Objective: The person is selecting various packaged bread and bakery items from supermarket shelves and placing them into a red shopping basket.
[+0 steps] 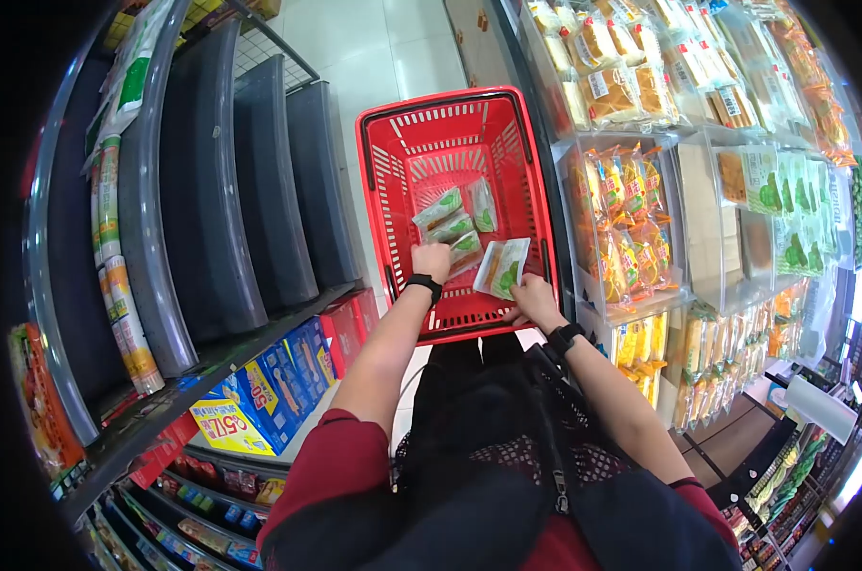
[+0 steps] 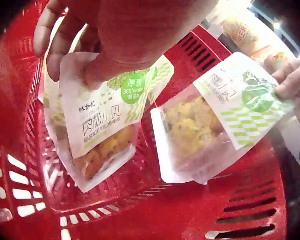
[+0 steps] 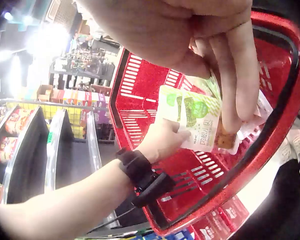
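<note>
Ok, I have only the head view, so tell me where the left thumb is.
Observer: The left hand has its thumb on the printed front of a packet.
Operator: Read me the figure in its green circle.
Observer: The green circle shows "360°", clear in the left wrist view.
Operator: Now describe what's inside the other packet, in the right hand.
Observer: Lumpy yellow pieces with dark flecks show through its clear part.

A shop: packaged breads fill clear bins (image 1: 626, 224), facing dark shelves (image 1: 193, 181) (one boxed stack (image 1: 250, 404) shows a large printed price).
</note>
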`<state>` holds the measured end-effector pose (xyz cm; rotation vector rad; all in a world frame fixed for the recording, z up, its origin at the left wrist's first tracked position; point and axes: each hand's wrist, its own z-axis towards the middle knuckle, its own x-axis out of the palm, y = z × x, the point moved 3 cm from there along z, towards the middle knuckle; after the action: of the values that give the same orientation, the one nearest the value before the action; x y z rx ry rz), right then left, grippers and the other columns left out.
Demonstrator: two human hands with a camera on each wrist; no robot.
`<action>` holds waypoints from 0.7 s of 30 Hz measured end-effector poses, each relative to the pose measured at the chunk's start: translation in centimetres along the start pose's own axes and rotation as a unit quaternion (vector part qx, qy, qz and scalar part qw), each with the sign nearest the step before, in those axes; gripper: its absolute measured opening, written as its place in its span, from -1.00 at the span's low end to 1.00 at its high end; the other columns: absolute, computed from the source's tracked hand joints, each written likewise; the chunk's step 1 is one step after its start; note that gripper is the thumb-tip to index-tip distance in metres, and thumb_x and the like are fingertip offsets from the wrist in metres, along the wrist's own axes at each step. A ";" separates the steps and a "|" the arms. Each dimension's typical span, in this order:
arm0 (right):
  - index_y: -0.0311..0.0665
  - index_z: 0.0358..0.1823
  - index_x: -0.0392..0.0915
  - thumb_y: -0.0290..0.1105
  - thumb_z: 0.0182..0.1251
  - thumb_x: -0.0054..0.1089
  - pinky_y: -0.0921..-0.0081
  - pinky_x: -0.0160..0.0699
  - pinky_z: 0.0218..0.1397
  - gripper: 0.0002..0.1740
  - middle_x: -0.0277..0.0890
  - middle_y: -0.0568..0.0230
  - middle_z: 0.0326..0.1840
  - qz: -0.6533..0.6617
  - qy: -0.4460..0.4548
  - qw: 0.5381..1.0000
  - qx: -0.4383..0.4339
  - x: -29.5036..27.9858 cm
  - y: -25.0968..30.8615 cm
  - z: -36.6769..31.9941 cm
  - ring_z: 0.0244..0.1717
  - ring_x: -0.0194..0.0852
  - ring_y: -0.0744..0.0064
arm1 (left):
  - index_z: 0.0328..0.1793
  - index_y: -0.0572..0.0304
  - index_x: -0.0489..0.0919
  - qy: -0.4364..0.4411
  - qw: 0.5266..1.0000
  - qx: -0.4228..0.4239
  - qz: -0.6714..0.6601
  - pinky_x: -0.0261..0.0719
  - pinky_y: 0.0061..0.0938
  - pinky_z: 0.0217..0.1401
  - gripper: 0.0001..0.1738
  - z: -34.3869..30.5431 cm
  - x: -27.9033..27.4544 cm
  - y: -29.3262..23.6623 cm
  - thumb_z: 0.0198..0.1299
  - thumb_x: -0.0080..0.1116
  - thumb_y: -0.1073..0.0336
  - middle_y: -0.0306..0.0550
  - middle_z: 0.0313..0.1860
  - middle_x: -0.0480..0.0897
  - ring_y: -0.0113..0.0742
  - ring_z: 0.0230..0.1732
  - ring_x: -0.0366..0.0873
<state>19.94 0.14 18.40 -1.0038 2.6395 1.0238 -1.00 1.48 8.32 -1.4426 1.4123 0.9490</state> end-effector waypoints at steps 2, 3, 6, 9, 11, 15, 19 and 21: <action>-0.62 0.03 0.33 -0.47 0.30 -0.10 0.31 0.70 -0.63 -0.64 0.54 -0.28 -0.17 0.193 0.081 0.976 0.066 2.2 0.4 0.7 -0.40 0.69 -0.03 | -0.46 -0.03 0.69 -0.016 0.999 -0.009 0.036 0.51 -0.24 -0.27 -0.80 -1.0 -0.8 1.2 0.10 0.05 0.30 -0.13 -0.46 0.69 -0.18 -0.35 0.68; -0.60 0.17 0.26 -0.45 0.34 -0.11 0.27 0.73 -0.60 -0.56 0.46 -0.31 -0.01 0.209 0.107 0.968 0.086 2.4 0.1 1.2 -0.40 0.68 -0.11 | -0.46 -0.02 0.69 -0.001 0.999 -0.003 0.033 0.51 -0.25 -0.27 -0.81 -0.8 -0.6 1.4 0.10 0.06 0.29 -0.13 -0.45 0.69 -0.18 -0.31 0.67; -0.49 0.20 0.28 -0.43 0.37 -0.13 0.31 0.74 -0.55 -0.58 0.53 -0.14 0.01 0.178 0.145 0.969 0.090 5.4 -0.3 3.0 -0.37 0.69 -0.02 | -0.40 0.07 0.69 -0.005 0.999 -0.020 0.030 0.56 -0.22 -0.21 -0.83 -2.0 -0.3 2.2 0.09 0.07 0.31 -0.04 -0.33 0.66 -0.17 -0.30 0.67; -0.43 0.20 0.31 -0.34 0.39 -0.15 0.33 0.71 -0.52 -0.57 0.58 -0.13 -0.01 0.174 0.207 0.958 0.099 7.2 -1.0 4.2 -0.37 0.70 0.05 | -0.32 0.15 0.66 0.035 0.997 -0.052 -0.037 0.59 -0.18 -0.22 -0.86 -2.7 0.0 1.9 0.05 0.11 0.35 -0.05 -0.27 0.63 -0.12 -0.25 0.66; -0.43 0.17 0.34 -0.33 0.38 -0.13 0.33 0.71 -0.51 -0.58 0.58 -0.12 -0.02 0.157 0.232 0.956 0.091 7.7 -1.1 4.2 -0.38 0.70 0.06 | -0.26 0.17 0.65 0.035 0.997 -0.050 -0.048 0.59 -0.18 -0.22 -0.84 -3.1 -0.5 1.3 0.04 0.13 0.35 -0.03 -0.23 0.62 -0.09 -0.23 0.65; -0.29 -0.01 0.50 -0.25 0.41 -0.01 0.51 0.63 -0.45 -0.70 0.62 0.16 -0.20 0.053 0.254 0.966 -0.004 5.5 0.6 3.4 -0.38 0.68 0.33 | -0.03 0.21 0.54 -0.074 0.977 -0.044 -0.196 0.57 -0.14 -0.13 -0.71 -3.1 -7.4 -0.5 0.09 0.15 0.34 0.10 -0.16 0.56 0.09 -0.17 0.60; -0.31 -0.13 0.57 -0.28 0.36 0.07 0.37 0.61 -0.17 -0.75 0.62 0.07 -0.24 -0.080 0.107 0.952 -0.276 -4.6 6.1 -2.2 -0.28 0.65 0.28 | -0.01 0.18 0.55 -0.132 0.953 -0.021 -0.272 0.55 -0.16 -0.07 -0.74 -4.6 -9.2 -0.2 0.17 0.07 0.37 0.12 -0.13 0.55 0.12 -0.10 0.56; -0.29 -0.15 0.59 -0.34 0.26 0.14 0.30 0.54 -0.06 -0.79 0.59 0.03 -0.23 -0.091 -0.041 0.913 -0.397 -13.0 9.8 -7.2 -0.16 0.58 0.07 | 0.00 0.15 0.57 -0.129 0.945 -0.050 -0.295 0.53 -0.21 -0.06 -0.74 -6.1 -10.2 -0.2 0.23 0.14 0.24 0.09 -0.12 0.56 0.08 -0.07 0.55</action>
<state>24.53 7.90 33.77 -1.2491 1.9885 2.0943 -1.73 -0.99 19.91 -1.6152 0.6807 0.7851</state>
